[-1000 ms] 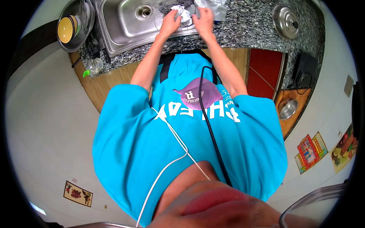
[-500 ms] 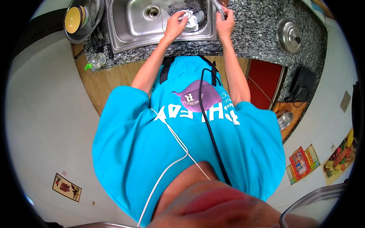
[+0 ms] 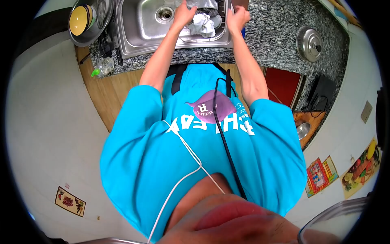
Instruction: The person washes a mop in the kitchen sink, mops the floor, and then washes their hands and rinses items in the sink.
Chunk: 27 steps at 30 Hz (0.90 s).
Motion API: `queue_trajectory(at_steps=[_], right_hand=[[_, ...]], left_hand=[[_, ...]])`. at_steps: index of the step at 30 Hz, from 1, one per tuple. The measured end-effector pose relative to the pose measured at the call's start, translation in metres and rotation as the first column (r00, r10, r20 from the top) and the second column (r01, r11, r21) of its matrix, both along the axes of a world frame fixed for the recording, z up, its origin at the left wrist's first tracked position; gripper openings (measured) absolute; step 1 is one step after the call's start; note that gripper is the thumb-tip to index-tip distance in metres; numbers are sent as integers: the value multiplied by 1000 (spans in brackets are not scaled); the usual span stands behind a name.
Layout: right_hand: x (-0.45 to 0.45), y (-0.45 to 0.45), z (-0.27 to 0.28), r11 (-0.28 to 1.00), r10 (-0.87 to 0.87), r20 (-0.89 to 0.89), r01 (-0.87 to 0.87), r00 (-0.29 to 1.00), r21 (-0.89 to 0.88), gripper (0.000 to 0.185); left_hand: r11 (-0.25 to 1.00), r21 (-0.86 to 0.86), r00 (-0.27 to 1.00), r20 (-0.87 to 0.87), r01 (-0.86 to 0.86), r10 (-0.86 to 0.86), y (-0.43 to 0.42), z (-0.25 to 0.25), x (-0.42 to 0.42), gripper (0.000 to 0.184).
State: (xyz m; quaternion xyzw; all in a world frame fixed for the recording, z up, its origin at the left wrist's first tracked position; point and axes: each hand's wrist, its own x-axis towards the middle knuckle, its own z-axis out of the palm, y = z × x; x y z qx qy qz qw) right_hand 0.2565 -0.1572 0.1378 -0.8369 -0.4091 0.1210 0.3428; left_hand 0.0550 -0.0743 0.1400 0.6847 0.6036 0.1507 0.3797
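My left hand (image 3: pixel 185 15) is over the sink, fingers closed at the near-left edge of a grey cloth (image 3: pixel 203 4). The cloth lies spread at the top of the view, partly cut off by the frame. Just below it, a crumpled white cloth (image 3: pixel 202 25) rests in the wire rack (image 3: pixel 197 40) inside the sink. Above the sink's right rim is my right hand (image 3: pixel 238 19), its fingers curled. A thin pale edge shows by its thumb, but I cannot make out what it holds.
The steel sink (image 3: pixel 140 24) has its drain (image 3: pixel 165 15) left of my hands. A metal basin with a yellow bowl (image 3: pixel 78 20) stands at far left, above a clear bottle (image 3: pixel 106 65). On the granite counter (image 3: pixel 272 36) at right lies a pot lid (image 3: pixel 309 44).
My left hand has left the white cloth and moved up to the grey one. The grey cloth, earlier bunched at my right hand, is now spread over the rack.
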Motion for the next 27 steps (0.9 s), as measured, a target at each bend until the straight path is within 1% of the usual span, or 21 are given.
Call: queue_trajectory(at_steps=[1, 2, 3, 4, 5, 7, 8, 9, 10, 11, 13, 14, 15, 17, 18, 19, 21, 23, 24, 25, 27], right_hand=[[-1, -13, 17, 988, -67, 70, 76, 995, -135, 45], [2, -23, 11, 970, -83, 129, 110, 988, -219, 46], [4, -36, 5, 942, -93, 187, 147, 978, -302, 46], [8, -46, 4, 914, -69, 130, 115, 989, -389, 44], [12, -53, -1, 915, -73, 130, 118, 989, -385, 44], [20, -65, -16, 960, -28, 73, 47, 997, -277, 40], [22, -69, -19, 971, 28, 105, -2, 994, -240, 39], [20, -70, -16, 972, 30, 101, -6, 994, -233, 39], [18, -71, -13, 993, 32, 6, -31, 999, -115, 38], [15, -71, -9, 999, 50, -87, -49, 995, 9, 37], [0, -77, 0, 987, 156, -134, -152, 979, 44, 37], [-9, -81, 6, 975, 221, -186, -211, 957, 68, 36], [-19, -85, 13, 956, 291, -239, -275, 927, 96, 35], [-44, -91, 25, 909, 416, -271, -389, 868, 150, 34], [-57, -91, 24, 884, 468, -329, -428, 820, 191, 33], [-70, -90, 23, 854, 520, -324, -481, 790, 198, 33], [-96, -86, 27, 802, 595, -373, -559, 712, 211, 34], [-120, -83, 28, 746, 657, -414, -624, 630, 233, 35], [-132, -79, 33, 687, 718, -386, -681, 579, 255, 35], [-144, -77, 38, 625, 772, -355, -732, 527, 272, 35], [-171, -73, 34, 596, 788, -376, -754, 487, 274, 38]], left_hand=[[997, 73, 997, 74, -35, 30, -10, -4, 1, 60], [998, -18, 986, 155, -62, 64, -19, 12, 4, 50], [998, -19, 986, 153, -59, 61, -23, 7, 5, 50], [998, -62, 983, 183, -8, 20, -29, -3, 5, 46], [994, -99, 976, 216, 43, -21, -34, -12, 6, 42], [994, -108, 976, 216, 24, 0, -48, -19, 14, 34], [992, -122, 981, 196, 24, 0, -53, -10, 17, 34], [990, -138, 985, 174, 23, 1, -59, 1, 21, 33], [993, -110, 980, 192, -30, 51, -66, 8, 26, 31], [994, -101, 980, 190, -40, 59, -70, 16, 29, 31], [998, 24, 966, 254, -52, 45, -81, 23, 32, 30], [999, -14, 957, 285, -48, 50, -86, 20, 32, 30], [994, -107, 941, 333, -19, 54, -91, 18, 29, 34], [949, -314, 854, 491, -13, 174, -105, 15, 21, 37], [952, -307, 870, 466, -11, 160, -111, 11, 11, 36], [932, -357, 875, 426, -70, 229, -118, 7, 2, 33], [928, -272, 829, 432, -256, 356, -134, 22, -16, 28], [891, -209, 761, 465, -402, 453, -143, 21, -44, 26], [851, -292, 691, 497, -437, 525, -146, 21, -60, 22], [832, -307, 686, 471, -462, 555, -148, 20, -78, 21], [806, -331, 602, 540, -491, 589, -150, 9, -111, 20]])
